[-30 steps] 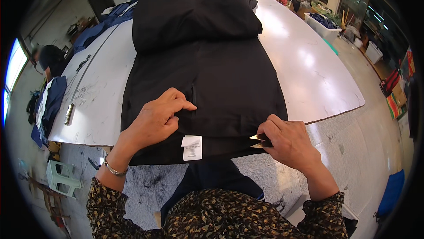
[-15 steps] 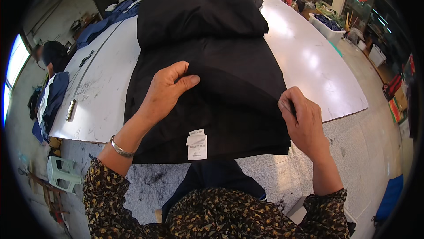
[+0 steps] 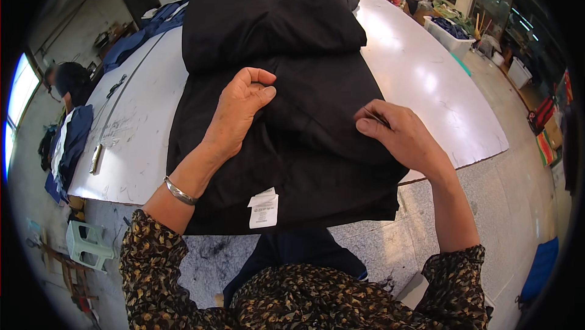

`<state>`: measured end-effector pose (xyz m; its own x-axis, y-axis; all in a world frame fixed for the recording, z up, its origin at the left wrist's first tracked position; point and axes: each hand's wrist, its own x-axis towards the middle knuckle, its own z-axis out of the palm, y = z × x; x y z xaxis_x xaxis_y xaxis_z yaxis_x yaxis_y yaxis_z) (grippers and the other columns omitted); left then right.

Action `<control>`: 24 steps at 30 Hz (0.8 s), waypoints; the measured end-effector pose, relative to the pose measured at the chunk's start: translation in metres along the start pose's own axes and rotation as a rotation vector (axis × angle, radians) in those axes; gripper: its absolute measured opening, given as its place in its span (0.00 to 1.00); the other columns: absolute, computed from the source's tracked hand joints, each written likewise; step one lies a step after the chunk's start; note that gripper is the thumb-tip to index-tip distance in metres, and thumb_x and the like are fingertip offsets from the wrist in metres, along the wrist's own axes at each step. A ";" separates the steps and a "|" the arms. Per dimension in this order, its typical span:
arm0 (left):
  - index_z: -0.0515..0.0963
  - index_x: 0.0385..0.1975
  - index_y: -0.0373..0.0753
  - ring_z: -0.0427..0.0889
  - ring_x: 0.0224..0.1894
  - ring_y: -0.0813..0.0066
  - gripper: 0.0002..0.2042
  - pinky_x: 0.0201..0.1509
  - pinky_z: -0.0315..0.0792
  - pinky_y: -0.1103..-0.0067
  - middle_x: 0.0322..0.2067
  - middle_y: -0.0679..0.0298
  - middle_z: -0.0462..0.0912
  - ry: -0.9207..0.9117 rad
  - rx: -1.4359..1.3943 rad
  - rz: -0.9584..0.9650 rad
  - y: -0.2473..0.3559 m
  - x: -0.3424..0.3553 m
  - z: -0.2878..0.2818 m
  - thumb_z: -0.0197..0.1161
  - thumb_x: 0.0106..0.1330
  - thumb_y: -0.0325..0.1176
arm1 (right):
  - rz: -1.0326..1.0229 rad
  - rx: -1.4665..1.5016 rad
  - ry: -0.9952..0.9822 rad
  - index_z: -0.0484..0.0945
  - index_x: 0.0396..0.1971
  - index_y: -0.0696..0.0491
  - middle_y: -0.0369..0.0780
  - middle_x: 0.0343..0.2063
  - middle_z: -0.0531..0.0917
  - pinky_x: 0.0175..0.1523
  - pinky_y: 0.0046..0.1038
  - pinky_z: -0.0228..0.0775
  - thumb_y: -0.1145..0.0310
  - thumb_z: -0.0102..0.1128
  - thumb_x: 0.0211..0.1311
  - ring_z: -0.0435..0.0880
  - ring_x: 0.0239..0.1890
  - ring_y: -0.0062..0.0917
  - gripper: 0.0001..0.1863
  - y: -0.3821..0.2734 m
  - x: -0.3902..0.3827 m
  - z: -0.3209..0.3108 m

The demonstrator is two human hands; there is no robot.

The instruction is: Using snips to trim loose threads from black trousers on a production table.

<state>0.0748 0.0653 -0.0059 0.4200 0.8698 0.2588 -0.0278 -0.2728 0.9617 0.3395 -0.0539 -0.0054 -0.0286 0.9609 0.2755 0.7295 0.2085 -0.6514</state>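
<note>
A black garment [image 3: 323,190] lies over the near part of the white table [image 3: 432,104], its upper part folded in a thick layer, with white care labels [image 3: 264,209] near the hem. My left hand [image 3: 241,104] pinches the black fabric, lifting it in a loose ridge at the middle. My right hand [image 3: 399,132] is curled over the garment's right side around small snips [image 3: 378,117], mostly hidden by the fingers. Its fingertips are close above the cloth; I cannot tell whether they touch it.
Navy cloth [image 3: 76,141] is piled on the table's left, beside a metal object [image 3: 95,158]. A co-worker [image 3: 70,83] bends at the far left. A green stool [image 3: 88,244] stands below left. A white bin [image 3: 448,37] holds clothes at right.
My left hand has moved up and forward, lifting the fabric. My right hand has risen from the hem toward the middle right, and the snips are now mostly covered.
</note>
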 end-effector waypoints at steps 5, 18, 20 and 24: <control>0.74 0.43 0.38 0.69 0.36 0.92 0.07 0.47 0.65 0.87 0.31 0.75 0.74 -0.041 0.046 0.064 -0.002 0.002 -0.005 0.62 0.70 0.28 | -0.098 0.203 -0.222 0.80 0.44 0.63 0.43 0.38 0.85 0.51 0.29 0.71 0.52 0.66 0.64 0.82 0.42 0.28 0.26 -0.016 0.058 -0.003; 0.79 0.37 0.34 0.74 0.35 0.86 0.04 0.42 0.67 0.86 0.31 0.69 0.77 0.130 0.688 0.402 0.008 -0.012 0.008 0.62 0.70 0.27 | 0.303 0.762 -0.540 0.69 0.23 0.44 0.24 0.19 0.65 0.23 0.18 0.50 0.54 0.71 0.61 0.60 0.19 0.08 0.18 -0.004 0.089 0.035; 0.81 0.34 0.33 0.75 0.32 0.81 0.06 0.38 0.68 0.84 0.29 0.66 0.77 0.162 0.791 0.508 0.007 -0.018 0.013 0.65 0.68 0.31 | 0.310 0.860 -0.558 0.66 0.22 0.43 0.23 0.18 0.63 0.22 0.17 0.47 0.57 0.69 0.63 0.58 0.17 0.08 0.19 0.002 0.088 0.036; 0.81 0.34 0.33 0.76 0.29 0.79 0.08 0.35 0.69 0.82 0.28 0.65 0.78 0.116 0.729 0.382 0.011 -0.033 0.029 0.69 0.65 0.31 | 0.242 0.945 -0.609 0.63 0.21 0.43 0.23 0.17 0.61 0.20 0.17 0.44 0.61 0.67 0.66 0.56 0.16 0.08 0.20 0.003 0.087 0.038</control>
<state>0.0866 0.0221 -0.0063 0.4032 0.6894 0.6018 0.4621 -0.7210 0.5164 0.3131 0.0378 -0.0104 -0.4707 0.8697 -0.1484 -0.0355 -0.1868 -0.9818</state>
